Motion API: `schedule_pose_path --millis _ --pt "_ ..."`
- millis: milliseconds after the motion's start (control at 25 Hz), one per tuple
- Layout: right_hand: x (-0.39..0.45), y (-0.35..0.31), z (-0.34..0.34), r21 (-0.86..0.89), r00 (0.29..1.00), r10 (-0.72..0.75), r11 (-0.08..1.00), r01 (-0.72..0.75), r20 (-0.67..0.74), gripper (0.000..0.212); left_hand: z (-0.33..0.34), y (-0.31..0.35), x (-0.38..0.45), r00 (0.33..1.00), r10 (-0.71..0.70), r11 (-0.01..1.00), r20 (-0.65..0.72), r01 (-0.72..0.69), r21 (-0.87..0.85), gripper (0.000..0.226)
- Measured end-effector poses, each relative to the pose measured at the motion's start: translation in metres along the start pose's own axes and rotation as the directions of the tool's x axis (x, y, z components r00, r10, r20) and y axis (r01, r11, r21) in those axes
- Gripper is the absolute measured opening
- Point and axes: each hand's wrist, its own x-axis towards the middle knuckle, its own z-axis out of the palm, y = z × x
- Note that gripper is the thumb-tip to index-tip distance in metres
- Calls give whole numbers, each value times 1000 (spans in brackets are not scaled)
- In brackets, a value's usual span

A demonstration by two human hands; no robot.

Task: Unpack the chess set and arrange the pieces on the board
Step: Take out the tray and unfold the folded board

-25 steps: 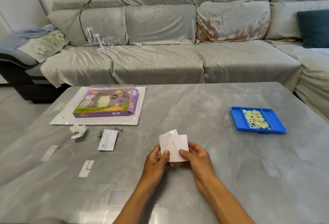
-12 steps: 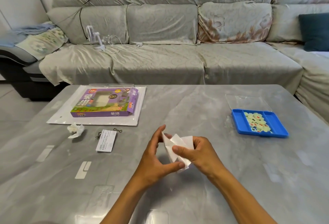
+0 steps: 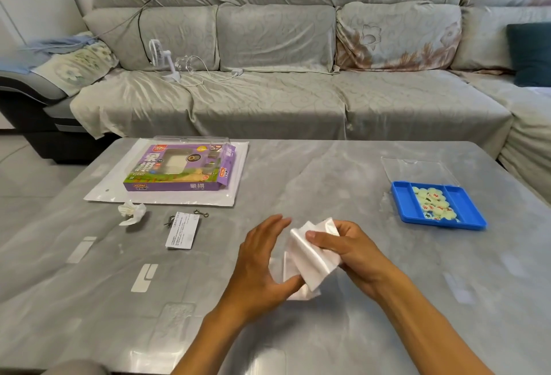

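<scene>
A folded white sheet [image 3: 310,258], partly spread into several flaps, hangs just above the grey table [image 3: 298,178] near its front middle. My right hand [image 3: 346,252] pinches its upper flaps with thumb and fingers. My left hand [image 3: 262,261] holds the lower corner with the thumb, the fingers stretched out. A blue tray [image 3: 465,210] at the right holds several pale round chess pieces [image 3: 433,203] in its middle compartment. The purple chess set box [image 3: 179,169] lies at the back left.
The box rests on a white plastic bag [image 3: 238,166]. A crumpled tissue [image 3: 131,212], a small printed slip [image 3: 182,230] and metal hooks [image 3: 201,212] lie in front of it. A clear lid [image 3: 417,169] sits behind the tray. A sofa [image 3: 283,100] runs behind the table.
The sheet was a flat folded square held at its lower corners. Both hands have since turned it and pulled its layers apart, so it now fans open between them.
</scene>
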Motion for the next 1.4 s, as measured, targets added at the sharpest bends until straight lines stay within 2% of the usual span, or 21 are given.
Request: schedule_pose_path --millis 80,120,200,240,320,360,440,560,720,840,880,920,960,1000,1040,1080,1120,1160,1200,1280,1400 --pt "-1 -4 -6 -41 995 -11 999 15 94 24 -7 9 6 990 -34 993 138 49 -108 62" --pt "0 -7 -8 -43 996 -31 998 35 80 29 -8 11 8 983 -69 976 171 102 -194 47" --pt "4 -10 -11 18 996 -85 996 86 -41 37 -10 12 9 975 -156 900 161 208 -382 18" --pt "7 -11 -13 58 988 -101 992 108 -121 37 -10 12 8 965 -209 861 157 258 -438 14" --pt "12 -9 -14 189 969 -91 973 136 -231 29 -7 10 5 941 -295 824 165 338 -455 21" --pt "14 -6 -13 283 970 -59 951 127 -236 25 -4 9 4 932 -330 819 152 362 -444 27" --pt "10 7 -4 358 994 12 933 29 -112 28 1 9 2 918 -383 815 98 386 -432 38" --pt "-3 34 13 154 997 61 986 -67 44 27 6 12 4 891 -450 761 54 415 -499 32" --pt "-2 47 19 103 996 -1 995 10 -87 18 8 11 3 853 -503 657 138 481 -581 21" --pt "0 46 23 145 991 24 989 -5 -130 17 8 8 3 780 -585 467 221 547 -695 17" --pt "3 47 22 162 990 42 987 -20 -136 17 7 7 3 766 -576 399 284 567 -720 18" --pt "3 47 22 175 988 61 984 -36 -140 17 7 6 1 765 -557 379 322 579 -722 18" --pt "5 48 24 161 983 65 986 -37 -171 19 7 7 0 772 -552 410 314 580 -704 17" --pt "7 52 25 67 970 39 997 -23 -241 22 7 7 -1 778 -567 456 271 570 -683 17" --pt "8 56 27 -123 939 -36 992 -7 -342 26 8 7 -1 777 -595 498 205 556 -665 20" --pt "7 59 30 -350 883 -161 937 -4 -442 29 10 7 -1 769 -624 523 140 544 -657 23" --pt "5 61 32 -514 825 -314 857 33 -471 30 11 8 0 759 -645 532 91 532 -658 25" --pt "1 61 35 -573 809 -405 813 106 -425 27 12 8 1 748 -661 534 55 521 -666 26" --pt "-1 61 38 -546 840 -414 819 177 -349 28 13 8 2 742 -670 541 20 507 -671 29" --pt "-4 58 44 -424 926 -299 887 182 -230 37 16 7 4 749 -659 614 -60 490 -619 40" --pt "1 55 40 -444 951 -194 893 69 -241 37 17 18 3 832 -533 789 -157 421 -448 51"
